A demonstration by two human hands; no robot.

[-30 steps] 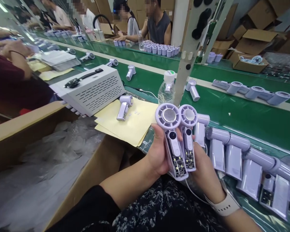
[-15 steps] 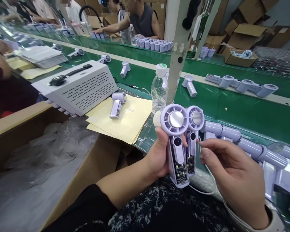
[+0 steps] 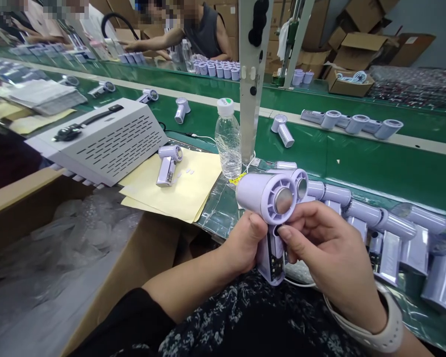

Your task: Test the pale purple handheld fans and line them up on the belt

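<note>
A lilac handheld fan point(image 3: 262, 192) is gripped by its handle in my left hand point(image 3: 243, 243), thumb just under the round head. Its silver disc faces right towards me, and the handle's open front shows a dark circuit board point(image 3: 277, 263). My right hand point(image 3: 327, 243) is closed against the same handle, its thumb on the upper front near a black round spot; its other fingertips are partly hidden. Right behind this head is the head of a second fan point(image 3: 301, 184), its handle covered by my right hand. A white cable point(image 3: 299, 284) runs below the fans.
Several lilac fans point(image 3: 364, 212) lie in a row on the right. A water bottle point(image 3: 228, 141) stands by a metal post point(image 3: 250, 89). Another fan point(image 3: 166, 171) lies on yellow paper point(image 3: 204, 181) beside a grey vented box point(image 3: 126, 139). A carton point(image 3: 7, 196) of plastic bags is lower left. Co-workers sit opposite.
My right hand has moved left from beside the second fan onto the front fan's handle. The front fan has turned, so its head's side now shows. The view has shifted slightly right.
</note>
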